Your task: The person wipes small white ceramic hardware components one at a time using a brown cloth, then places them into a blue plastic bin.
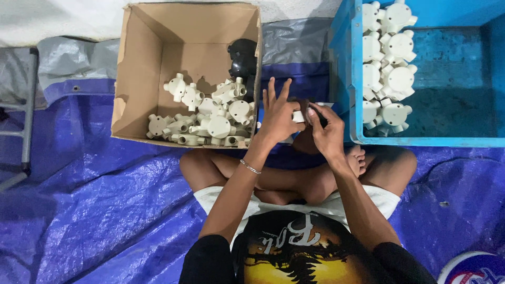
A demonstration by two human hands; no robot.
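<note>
At the centre of the frame, a small cream plastic fitting (299, 115) sits pinched between both hands, just above the person's crossed legs. The left hand (277, 117) grips its left end, with the upper fingers (273, 93) spread upward; the right hand (326, 129) closes on its right end together with something dark (too hidden to make out). Just left of the hands, an open cardboard box (142, 63) holds a heap of cream junction boxes (215, 118) and two black ones (242, 58). At the upper right, a blue crate (452, 79) carries cream junction boxes stacked (389, 63) along its left side. A blue tarpaulin (105, 200) covers the floor.
</note>
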